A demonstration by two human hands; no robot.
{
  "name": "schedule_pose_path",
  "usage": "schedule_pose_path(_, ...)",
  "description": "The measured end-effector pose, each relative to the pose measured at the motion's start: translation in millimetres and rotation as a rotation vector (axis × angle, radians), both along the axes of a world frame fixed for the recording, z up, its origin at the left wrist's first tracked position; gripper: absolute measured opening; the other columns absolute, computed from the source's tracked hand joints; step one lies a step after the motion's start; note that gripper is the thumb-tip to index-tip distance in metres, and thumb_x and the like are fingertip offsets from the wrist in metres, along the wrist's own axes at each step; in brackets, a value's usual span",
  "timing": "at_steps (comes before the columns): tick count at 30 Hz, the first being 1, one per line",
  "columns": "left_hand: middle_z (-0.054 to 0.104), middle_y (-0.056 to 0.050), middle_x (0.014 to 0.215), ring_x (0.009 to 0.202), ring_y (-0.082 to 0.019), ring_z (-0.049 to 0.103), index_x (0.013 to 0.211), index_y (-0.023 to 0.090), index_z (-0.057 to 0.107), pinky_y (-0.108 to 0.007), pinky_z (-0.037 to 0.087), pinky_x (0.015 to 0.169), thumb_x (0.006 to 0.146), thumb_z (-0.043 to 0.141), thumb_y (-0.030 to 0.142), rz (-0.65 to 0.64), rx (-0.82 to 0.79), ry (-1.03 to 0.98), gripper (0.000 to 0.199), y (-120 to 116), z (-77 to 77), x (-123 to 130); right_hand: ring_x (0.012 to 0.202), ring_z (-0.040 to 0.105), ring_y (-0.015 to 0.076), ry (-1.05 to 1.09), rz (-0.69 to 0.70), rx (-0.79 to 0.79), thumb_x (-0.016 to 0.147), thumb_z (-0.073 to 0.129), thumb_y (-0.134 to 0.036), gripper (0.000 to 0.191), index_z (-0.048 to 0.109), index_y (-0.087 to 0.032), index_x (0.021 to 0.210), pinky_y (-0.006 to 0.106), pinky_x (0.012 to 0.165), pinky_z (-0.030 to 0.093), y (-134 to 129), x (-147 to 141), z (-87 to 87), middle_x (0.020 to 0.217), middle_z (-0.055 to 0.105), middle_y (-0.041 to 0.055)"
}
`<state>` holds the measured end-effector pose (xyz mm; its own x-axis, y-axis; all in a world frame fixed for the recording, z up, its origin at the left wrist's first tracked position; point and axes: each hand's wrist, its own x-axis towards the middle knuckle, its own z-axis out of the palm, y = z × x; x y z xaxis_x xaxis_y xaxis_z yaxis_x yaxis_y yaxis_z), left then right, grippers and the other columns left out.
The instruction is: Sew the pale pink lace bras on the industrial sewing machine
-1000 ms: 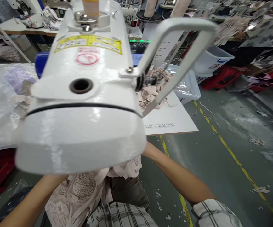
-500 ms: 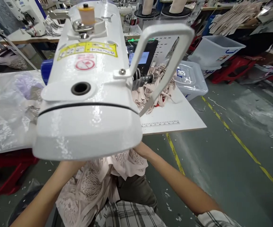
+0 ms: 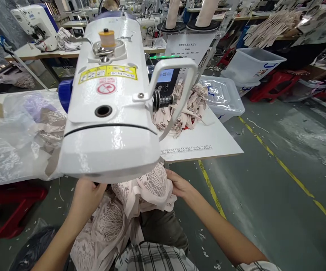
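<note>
A white sewing machine head [image 3: 109, 146] fills the upper middle and hides what lies beneath it. Pale pink lace garments [image 3: 151, 188] hang from under it over the lap. My left hand [image 3: 88, 192] is at the machine's lower left edge, fingers closed and their tips partly hidden, beside the lace. At the right edge of the lace cup, my right hand [image 3: 178, 183] pinches the fabric with its fingertips partly behind it.
Pink strips [image 3: 191, 105] are piled on the white table [image 3: 222, 141], near a control screen [image 3: 165, 76]. Plastic-wrapped fabric [image 3: 18, 139] lies left. Clear bins [image 3: 222, 94] stand right, a red stool [image 3: 10, 210] lower left.
The view has shifted, so the machine sits smaller and further from the camera. Both hands now show more beyond the machine's edge, and more of the lace cup is visible.
</note>
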<state>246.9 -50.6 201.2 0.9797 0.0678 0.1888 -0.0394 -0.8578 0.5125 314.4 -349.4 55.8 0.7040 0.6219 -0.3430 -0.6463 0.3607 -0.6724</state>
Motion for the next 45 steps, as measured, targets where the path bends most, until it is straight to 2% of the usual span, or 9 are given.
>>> schedule_pose_path(5, 0.067, -0.008, 0.099, 0.087, -0.019, 0.065, 0.105, 0.020, 0.059, -0.026, 0.050, 0.069, 0.093, 0.053, 0.030, 0.094, 0.043, -0.159, 0.017, -20, 8.3, -39, 0.064, 0.067, 0.0153, -0.043, -0.209, -0.111, 0.067, 0.086, -0.036, 0.028, 0.073, -0.018, 0.085, 0.026, 0.062, 0.053, -28, -2, 48.6, 0.076, 0.074, 0.0023)
schedule_pose_path(9, 0.063, -0.015, 0.117, 0.114, -0.023, 0.060, 0.124, 0.017, 0.047, -0.033, 0.052, 0.093, 0.088, 0.058, 0.023, -0.354, 0.003, -0.371, 0.038, -70, 25.4, -57, 0.060, 0.064, 0.0127, -0.411, 0.187, -0.172, 0.068, 0.086, -0.037, 0.023, 0.076, -0.017, 0.074, 0.022, 0.057, 0.049, -9, -28, 107.4, 0.070, 0.072, -0.0001)
schedule_pose_path(11, 0.067, -0.015, 0.112, 0.107, -0.027, 0.063, 0.124, 0.014, 0.049, -0.038, 0.053, 0.090, 0.083, 0.066, 0.035, -0.519, 0.011, -0.294, 0.050, -85, 27.8, -57, 0.076, 0.068, 0.0147, -0.641, 0.463, -0.175, 0.082, 0.075, -0.033, 0.016, 0.078, -0.018, 0.088, 0.023, 0.069, 0.050, 10, -44, 132.8, 0.083, 0.075, 0.0018)
schedule_pose_path(14, 0.065, -0.001, 0.068, 0.062, -0.018, 0.060, 0.083, 0.018, 0.063, -0.028, 0.049, 0.057, 0.079, 0.069, 0.042, -0.437, -0.057, 0.136, 0.025, -80, 22.5, -50, 0.082, 0.067, 0.0127, -0.922, 0.504, -0.309, 0.097, 0.055, -0.028, 0.023, 0.076, -0.020, 0.100, 0.021, 0.072, 0.046, 33, -52, 151.3, 0.090, 0.075, 0.0015)
schedule_pose_path(17, 0.059, 0.001, 0.058, 0.053, -0.012, 0.053, 0.066, 0.018, 0.060, -0.021, 0.037, 0.047, 0.089, 0.055, 0.042, -0.182, -0.235, 0.403, 0.033, -58, 14.5, -38, 0.057, 0.056, 0.0092, -1.035, 0.311, -0.612, 0.095, 0.057, -0.034, 0.028, 0.074, -0.018, 0.080, 0.021, 0.055, 0.035, 44, -40, 145.5, 0.064, 0.066, -0.0018)
schedule_pose_path(21, 0.050, 0.004, 0.047, 0.045, -0.011, 0.045, 0.064, 0.018, 0.061, -0.022, 0.035, 0.045, 0.087, 0.056, 0.042, 0.111, -0.301, 0.296, 0.034, -42, 3.8, -18, 0.051, 0.046, 0.0108, -0.999, 0.189, -0.827, 0.090, 0.062, -0.043, 0.044, 0.058, -0.017, 0.055, 0.024, 0.051, 0.029, 52, -14, 126.0, 0.051, 0.052, -0.0019)
schedule_pose_path(30, 0.068, -0.005, 0.069, 0.087, -0.026, 0.066, 0.065, 0.023, 0.060, -0.034, 0.053, 0.082, 0.077, 0.056, 0.027, 0.021, -0.138, -0.099, 0.013, -30, -21.1, 10, 0.057, 0.043, 0.0138, -0.922, 0.157, -0.804, 0.087, 0.062, -0.052, 0.043, 0.054, -0.020, 0.059, 0.026, 0.053, 0.035, 59, 7, 116.3, 0.055, 0.046, -0.0018)
schedule_pose_path(40, 0.057, -0.001, 0.051, 0.065, -0.020, 0.061, 0.061, 0.022, 0.058, -0.027, 0.052, 0.065, 0.085, 0.054, 0.036, 0.044, -0.094, 0.042, 0.029, -18, -27.7, 0, 0.060, 0.046, 0.0150, -0.851, 0.153, -0.772, 0.087, 0.061, -0.053, 0.042, 0.055, -0.019, 0.062, 0.026, 0.055, 0.035, 54, 3, 103.3, 0.059, 0.048, -0.0002)
schedule_pose_path(45, 0.068, -0.014, 0.117, 0.106, -0.026, 0.065, 0.122, 0.016, 0.059, -0.034, 0.054, 0.084, 0.090, 0.052, 0.047, 0.208, -0.274, 0.054, 0.045, -12, -68.4, -41, 0.057, 0.041, 0.0134, -0.798, 0.119, -0.726, 0.087, 0.057, -0.057, 0.048, 0.047, -0.020, 0.059, 0.026, 0.054, 0.030, 40, -6, 88.1, 0.057, 0.043, -0.0016)
